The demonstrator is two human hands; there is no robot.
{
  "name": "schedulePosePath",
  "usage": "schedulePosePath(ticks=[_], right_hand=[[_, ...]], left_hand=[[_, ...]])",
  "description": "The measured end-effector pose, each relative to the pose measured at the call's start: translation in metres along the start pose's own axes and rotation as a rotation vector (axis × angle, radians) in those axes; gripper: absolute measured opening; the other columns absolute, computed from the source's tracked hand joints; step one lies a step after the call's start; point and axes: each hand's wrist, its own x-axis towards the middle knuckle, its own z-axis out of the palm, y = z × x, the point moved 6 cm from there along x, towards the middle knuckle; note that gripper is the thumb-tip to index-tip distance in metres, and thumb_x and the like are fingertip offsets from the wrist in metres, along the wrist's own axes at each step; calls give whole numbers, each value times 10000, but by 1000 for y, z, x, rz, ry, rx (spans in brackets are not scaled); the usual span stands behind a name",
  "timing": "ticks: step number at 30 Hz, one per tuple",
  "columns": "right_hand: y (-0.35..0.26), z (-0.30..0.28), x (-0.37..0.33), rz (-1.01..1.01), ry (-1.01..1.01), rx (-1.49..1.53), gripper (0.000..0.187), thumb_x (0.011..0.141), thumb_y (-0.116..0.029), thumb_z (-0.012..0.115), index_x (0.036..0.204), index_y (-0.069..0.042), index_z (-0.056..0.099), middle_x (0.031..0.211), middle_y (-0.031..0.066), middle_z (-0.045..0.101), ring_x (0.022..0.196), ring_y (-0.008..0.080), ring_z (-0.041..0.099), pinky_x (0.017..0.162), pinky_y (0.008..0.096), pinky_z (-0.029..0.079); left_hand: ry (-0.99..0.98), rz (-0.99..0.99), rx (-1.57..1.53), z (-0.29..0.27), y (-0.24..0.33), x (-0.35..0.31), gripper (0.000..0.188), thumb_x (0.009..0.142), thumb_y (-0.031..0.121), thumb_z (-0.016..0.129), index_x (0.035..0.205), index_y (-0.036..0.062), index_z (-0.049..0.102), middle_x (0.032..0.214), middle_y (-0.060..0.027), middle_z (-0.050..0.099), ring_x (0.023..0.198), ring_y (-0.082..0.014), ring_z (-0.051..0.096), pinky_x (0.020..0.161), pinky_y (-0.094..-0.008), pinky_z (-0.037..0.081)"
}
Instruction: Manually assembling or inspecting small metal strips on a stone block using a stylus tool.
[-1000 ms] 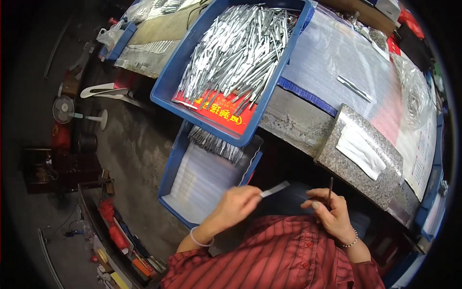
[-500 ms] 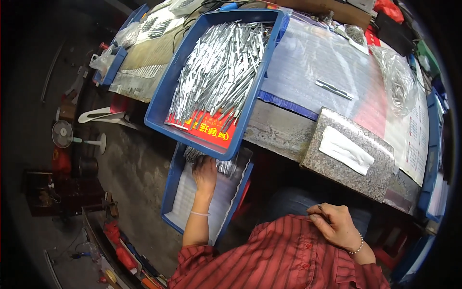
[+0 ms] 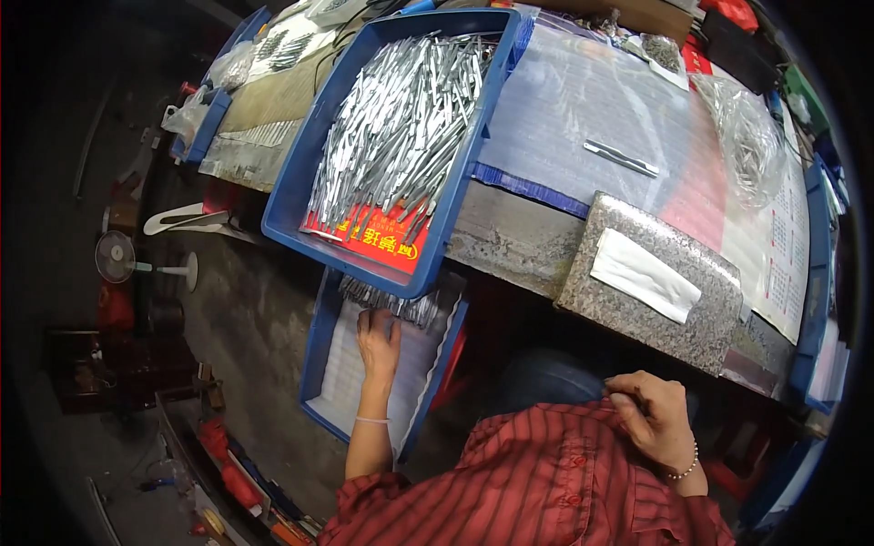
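Observation:
My left hand reaches into a lower blue tray lined with white foam sheet. Its fingers are apart, with the tips beside a row of thin grey metal strips at the tray's far end. My right hand rests near my lap, fingers curled with the thumb pressed to them. Whatever it may hold is hidden. Above the lower tray, a larger blue tray juts over the table edge, heaped with loose metal strips and a red printed sheet.
On the table, a few metal strips lie on clear plastic sheeting. Closer in is a speckled stone slab bearing a folded white cloth. A crumpled plastic bag lies at right. A small fan stands at far left.
My left hand has drawn back slightly from the strips in the lower tray, uncovering more of them. My right hand has shifted a little right, and the view has moved slightly.

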Motion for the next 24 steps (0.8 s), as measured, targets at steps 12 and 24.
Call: schedulePosePath(ticks=[12,24], right_hand=[[-12,16,11,-61,-58,-80,195,786,21,675,978,5,642,809,147,659,689,289,674,592,332,532],[-5,28,17,-86,-138,-133,207,788,-21,679,988,-19,629,814,111,654,676,272,667,567,342,518]], left_hand=[[-83,165,142,24,39,25,220,802,141,682,987,75,583,1039,-130,536,1004,-344,514,859,-486,388],[52,152,211,-14,17,29,109,787,150,677,859,102,611,953,-92,584,962,-292,539,842,-435,365]])
